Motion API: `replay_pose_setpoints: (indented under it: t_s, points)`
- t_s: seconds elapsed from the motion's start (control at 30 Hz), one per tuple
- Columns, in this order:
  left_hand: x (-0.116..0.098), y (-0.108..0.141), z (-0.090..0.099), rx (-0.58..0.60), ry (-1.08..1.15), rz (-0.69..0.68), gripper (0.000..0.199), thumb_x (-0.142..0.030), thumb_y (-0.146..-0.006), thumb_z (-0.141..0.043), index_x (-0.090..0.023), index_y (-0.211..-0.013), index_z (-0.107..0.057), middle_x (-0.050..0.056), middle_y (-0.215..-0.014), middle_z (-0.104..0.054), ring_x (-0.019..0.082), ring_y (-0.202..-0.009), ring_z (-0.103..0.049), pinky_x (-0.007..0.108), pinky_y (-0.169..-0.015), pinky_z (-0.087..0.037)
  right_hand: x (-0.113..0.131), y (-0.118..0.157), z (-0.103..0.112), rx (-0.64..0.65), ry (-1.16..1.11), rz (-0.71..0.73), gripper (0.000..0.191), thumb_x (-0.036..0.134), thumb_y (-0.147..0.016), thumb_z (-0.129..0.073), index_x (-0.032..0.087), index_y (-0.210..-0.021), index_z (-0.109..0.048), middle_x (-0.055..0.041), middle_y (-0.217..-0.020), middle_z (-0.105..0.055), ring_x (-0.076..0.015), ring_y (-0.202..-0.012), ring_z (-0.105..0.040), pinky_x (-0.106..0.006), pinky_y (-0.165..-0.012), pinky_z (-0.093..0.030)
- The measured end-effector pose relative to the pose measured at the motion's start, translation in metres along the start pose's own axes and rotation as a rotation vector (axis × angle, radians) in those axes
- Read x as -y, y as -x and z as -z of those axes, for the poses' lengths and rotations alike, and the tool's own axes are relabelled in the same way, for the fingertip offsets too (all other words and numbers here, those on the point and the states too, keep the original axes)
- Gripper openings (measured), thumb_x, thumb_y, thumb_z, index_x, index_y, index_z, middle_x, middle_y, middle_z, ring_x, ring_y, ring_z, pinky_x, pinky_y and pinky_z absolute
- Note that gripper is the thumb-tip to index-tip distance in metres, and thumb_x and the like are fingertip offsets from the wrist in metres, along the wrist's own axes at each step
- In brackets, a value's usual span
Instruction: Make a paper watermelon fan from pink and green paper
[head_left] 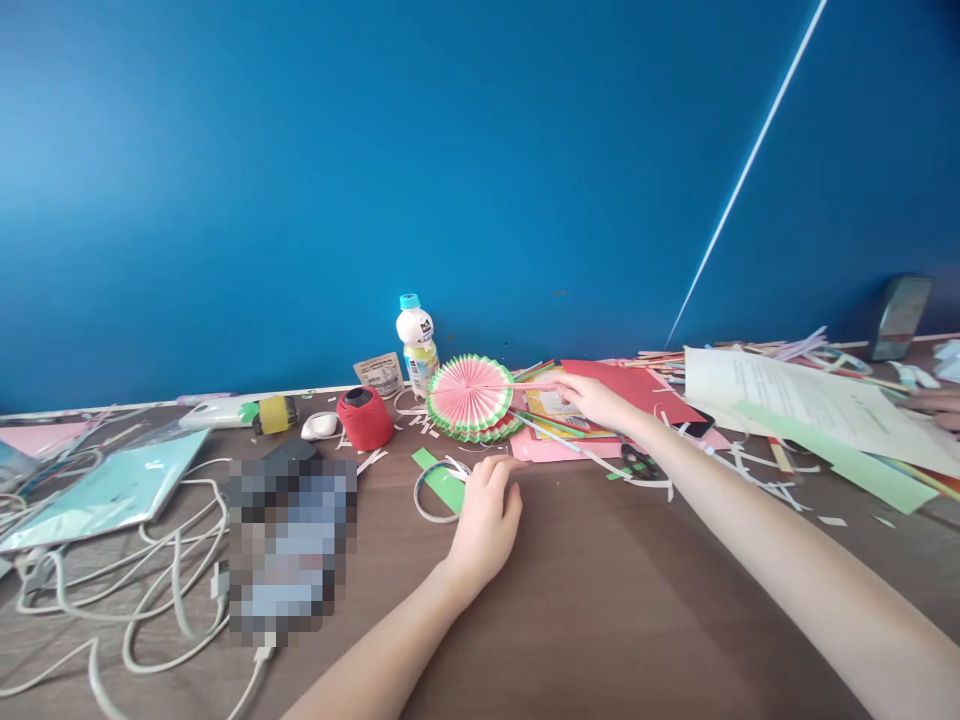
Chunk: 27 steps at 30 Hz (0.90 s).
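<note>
A round pleated paper fan [471,390], pink with a white and green rim, is upright above the table's back part. My right hand [585,393] is closed on the fan's thin pink stick at its right. Behind the fan's lower edge, another red and green pleated piece [501,430] partly shows. My left hand [487,510] rests on the table in front of the fan, its fingers bent and apart, holding nothing that I can see. Just left of it lie a green paper strip [442,482] and a thin looped band [420,508].
A bottle [420,345] and red roll [364,420] stand behind at the left. White cables [176,580] and a blurred device [300,550] lie left. Black scissors [638,461], red paper [637,390], paper strips [757,475] and a printed sheet [810,400] lie right.
</note>
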<state>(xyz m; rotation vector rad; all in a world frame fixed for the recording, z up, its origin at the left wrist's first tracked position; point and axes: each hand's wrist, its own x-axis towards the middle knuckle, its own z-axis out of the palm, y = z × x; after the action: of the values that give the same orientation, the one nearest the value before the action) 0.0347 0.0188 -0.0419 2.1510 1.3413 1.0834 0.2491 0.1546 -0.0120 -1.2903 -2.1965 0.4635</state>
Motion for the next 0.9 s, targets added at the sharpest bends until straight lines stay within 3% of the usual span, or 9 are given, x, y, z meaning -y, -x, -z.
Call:
replay_pose_setpoints:
  t_s: [0.13,0.33,0.43,0.53,0.67,0.9]
  points:
    - [0.001,-0.001,0.001,0.000,-0.014,-0.009,0.030,-0.007,-0.081,-0.037,-0.020,-0.102,-0.054,0.007,-0.105,-0.058,0.020,-0.103,-0.051,0.038,-0.092,-0.040,-0.010,-0.008,-0.012,-0.013,0.107,0.000,0.035,0.025,-0.088,-0.038,0.014,-0.111,-0.062,-0.0136,-0.119,-0.059,-0.0267,-0.109,-0.052,-0.040,-0.093,-0.039]
    - [0.002,-0.001,0.001,0.025,-0.038,-0.023,0.029,-0.006,-0.081,-0.036,-0.019,-0.100,-0.054,0.008,-0.105,-0.058,0.021,-0.100,-0.051,0.040,-0.089,-0.041,-0.004,-0.003,-0.012,0.035,0.240,-0.033,0.041,0.037,-0.088,-0.042,0.019,-0.122,-0.057,-0.0110,-0.128,-0.055,-0.0302,-0.117,-0.047,-0.044,-0.096,-0.036]
    - [0.002,-0.001,0.000,0.022,-0.050,-0.030,0.028,-0.006,-0.082,-0.036,-0.020,-0.099,-0.054,0.007,-0.103,-0.058,0.021,-0.098,-0.052,0.039,-0.088,-0.042,0.006,-0.002,-0.014,0.095,0.292,-0.052,0.063,0.056,-0.081,-0.046,0.018,-0.131,-0.047,-0.0146,-0.135,-0.047,-0.0358,-0.122,-0.041,-0.049,-0.096,-0.035]
    - [0.002,0.000,0.001,0.027,-0.055,-0.032,0.028,-0.006,-0.082,-0.036,-0.020,-0.098,-0.054,0.006,-0.103,-0.058,0.021,-0.098,-0.052,0.039,-0.087,-0.043,0.014,-0.004,-0.019,0.154,0.333,-0.058,0.093,0.066,-0.071,-0.053,0.012,-0.142,-0.027,-0.0222,-0.140,-0.036,-0.0400,-0.127,-0.032,-0.053,-0.097,-0.032]
    - [0.001,0.000,0.001,0.046,-0.054,-0.023,0.026,-0.006,-0.083,-0.036,-0.020,-0.096,-0.054,0.006,-0.102,-0.058,0.021,-0.097,-0.052,0.039,-0.087,-0.043,0.022,-0.009,-0.023,0.220,0.367,-0.032,0.099,0.056,-0.066,-0.063,0.017,-0.145,-0.017,-0.0208,-0.140,-0.035,-0.0378,-0.130,-0.028,-0.051,-0.099,-0.030]
    - [0.003,-0.001,0.001,0.054,-0.039,-0.034,0.026,-0.005,-0.083,-0.036,-0.020,-0.092,-0.055,0.005,-0.100,-0.058,0.019,-0.096,-0.053,0.037,-0.087,-0.043,0.016,-0.033,-0.013,0.303,0.329,-0.033,0.087,0.041,-0.068,-0.065,0.022,-0.143,-0.024,-0.0150,-0.136,-0.037,-0.0313,-0.122,-0.041,-0.039,-0.091,-0.041]
